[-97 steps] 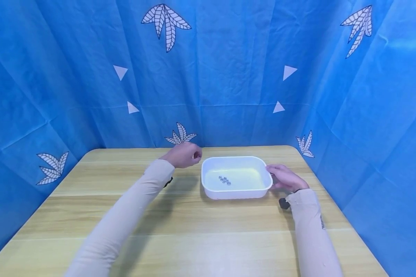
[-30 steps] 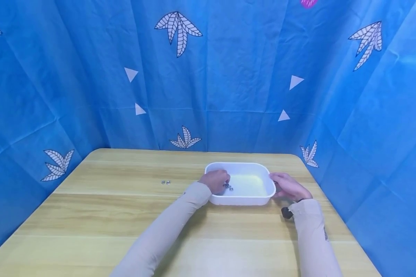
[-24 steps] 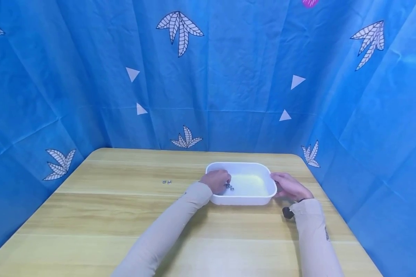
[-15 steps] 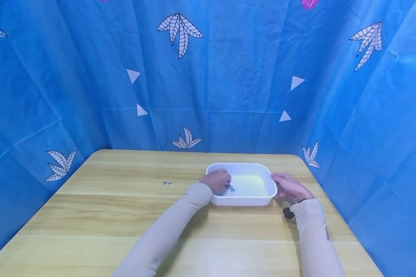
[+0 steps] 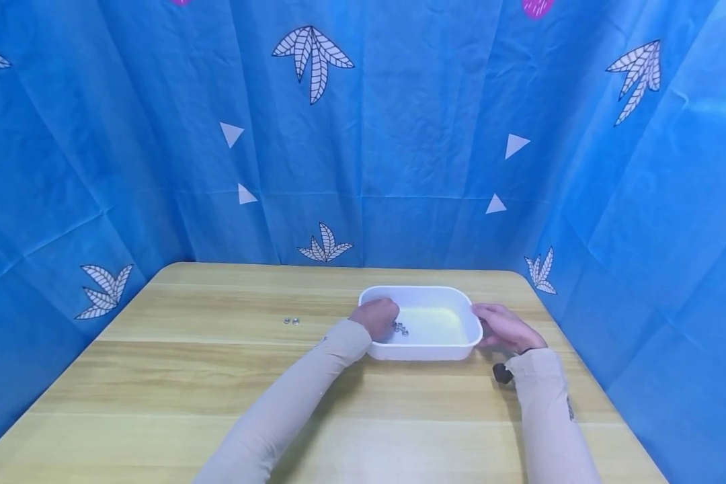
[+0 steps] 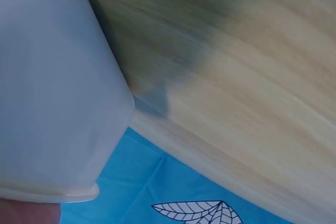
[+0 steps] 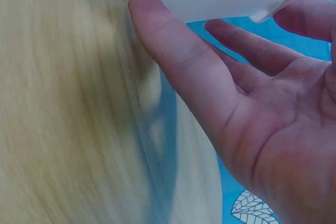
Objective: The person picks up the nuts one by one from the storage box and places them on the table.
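Observation:
A white plastic basin (image 5: 423,352) stands on the wooden table. My left hand (image 5: 375,318) reaches over its left side, knuckles up and fingers bent down inside; the fingertips are hidden. Beside them on the basin floor lie several small silver nuts (image 5: 402,329). Whether the left fingers pinch one cannot be seen. My right hand (image 5: 503,326) holds the basin's right end. In the right wrist view the right thumb (image 7: 152,11) lies against the outer wall and the index finger is at the rim. Two more nuts (image 5: 292,321) lie on the table, left of the basin.
The wooden table (image 5: 157,376) has rounded back corners. A blue curtain (image 5: 423,134) with leaf prints hangs behind it and along both sides. In the left wrist view the basin's outer wall (image 6: 58,93) fills the left part.
My left hand has gone from above the table, left of the basin, into the basin. Since half a second ago it has shifted slightly left, uncovering more nuts. The right hand stays on the basin.

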`<state>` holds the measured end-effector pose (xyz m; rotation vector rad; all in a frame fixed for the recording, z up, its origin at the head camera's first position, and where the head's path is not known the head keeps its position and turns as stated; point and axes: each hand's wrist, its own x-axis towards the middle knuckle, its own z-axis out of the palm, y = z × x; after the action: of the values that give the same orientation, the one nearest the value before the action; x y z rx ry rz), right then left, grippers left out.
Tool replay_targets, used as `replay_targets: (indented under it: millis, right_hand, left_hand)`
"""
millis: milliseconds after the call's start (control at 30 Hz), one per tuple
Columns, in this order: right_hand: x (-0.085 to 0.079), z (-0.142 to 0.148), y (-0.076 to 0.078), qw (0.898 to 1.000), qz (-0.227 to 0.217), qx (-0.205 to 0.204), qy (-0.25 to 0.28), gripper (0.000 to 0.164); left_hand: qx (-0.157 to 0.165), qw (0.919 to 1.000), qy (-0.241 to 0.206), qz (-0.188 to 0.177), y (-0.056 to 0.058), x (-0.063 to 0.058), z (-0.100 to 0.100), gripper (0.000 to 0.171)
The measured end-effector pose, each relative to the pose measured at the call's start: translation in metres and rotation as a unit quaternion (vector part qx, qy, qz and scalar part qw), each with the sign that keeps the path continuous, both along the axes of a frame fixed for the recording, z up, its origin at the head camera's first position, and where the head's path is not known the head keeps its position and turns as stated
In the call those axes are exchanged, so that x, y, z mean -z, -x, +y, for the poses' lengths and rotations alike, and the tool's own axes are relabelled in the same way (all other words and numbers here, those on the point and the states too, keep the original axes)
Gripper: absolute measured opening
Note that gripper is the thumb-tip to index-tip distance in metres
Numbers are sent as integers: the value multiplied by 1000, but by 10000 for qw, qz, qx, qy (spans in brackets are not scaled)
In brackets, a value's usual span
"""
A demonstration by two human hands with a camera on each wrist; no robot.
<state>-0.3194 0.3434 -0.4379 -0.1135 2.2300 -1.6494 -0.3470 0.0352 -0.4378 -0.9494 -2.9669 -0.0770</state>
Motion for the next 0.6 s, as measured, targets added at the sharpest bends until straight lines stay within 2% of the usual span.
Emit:
replay_targets:
  millis: [300,600]
  right_hand:
    - [-1,1,1,9999,32,-89,57,60]
    - [-1,-2,-1,10000,48,-62,8,60]
  left_hand:
    - [79,9999,-71,7,1,0,0,12]
    - [169,9998,89,97,1,2,0,13]
